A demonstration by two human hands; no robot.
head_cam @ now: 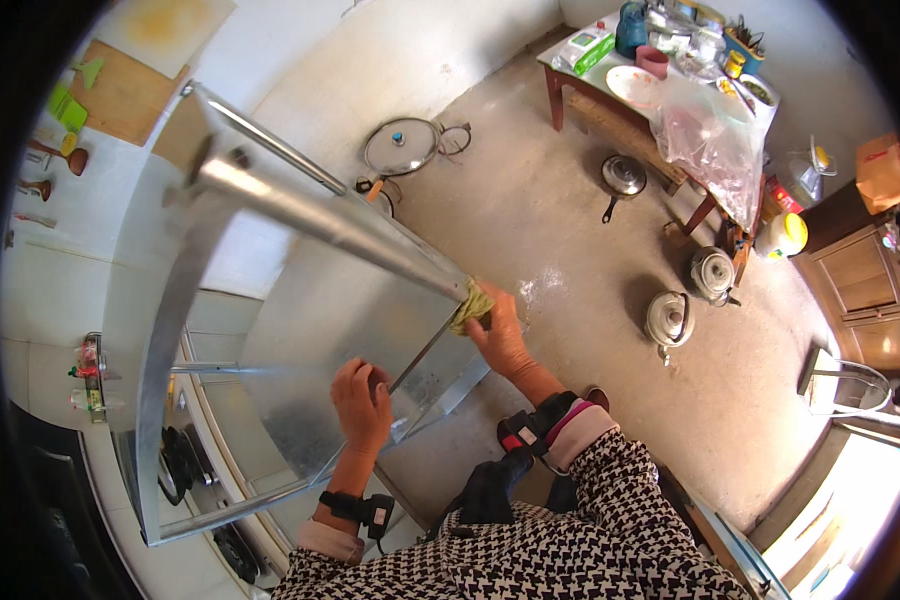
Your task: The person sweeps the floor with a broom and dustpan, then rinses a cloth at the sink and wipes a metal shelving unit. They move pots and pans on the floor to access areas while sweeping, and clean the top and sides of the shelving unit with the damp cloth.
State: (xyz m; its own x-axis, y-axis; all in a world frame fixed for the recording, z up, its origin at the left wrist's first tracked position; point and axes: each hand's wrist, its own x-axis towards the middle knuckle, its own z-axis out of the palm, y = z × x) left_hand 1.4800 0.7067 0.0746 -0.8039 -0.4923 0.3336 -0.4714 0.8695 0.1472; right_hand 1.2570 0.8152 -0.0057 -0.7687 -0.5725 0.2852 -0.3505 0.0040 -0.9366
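A metal stand (pixel 322 221) with tubular legs and a sheet-metal panel (pixel 307 360) is tipped in front of me. My right hand (pixel 501 330) grips a crumpled yellow-green cloth (pixel 474 306), pressed against the near end of a shiny tube. From there a thin metal rod (pixel 425 351) slants down towards my left hand (pixel 361 401). The left fingers are curled loosely beside the rod's lower part, over the panel; whether they grip it is hidden. A flat metal bar (pixel 161 360) of the stand rises on the left.
Two metal kettles (pixel 670 319) and a lidded pan (pixel 624 177) stand on the concrete floor. A glass-lidded wok (pixel 401 147) is by the wall. Dishes crowd a table (pixel 555 75) at the back right. On the left runs a kitchen counter (pixel 217 457) with a gas hob.
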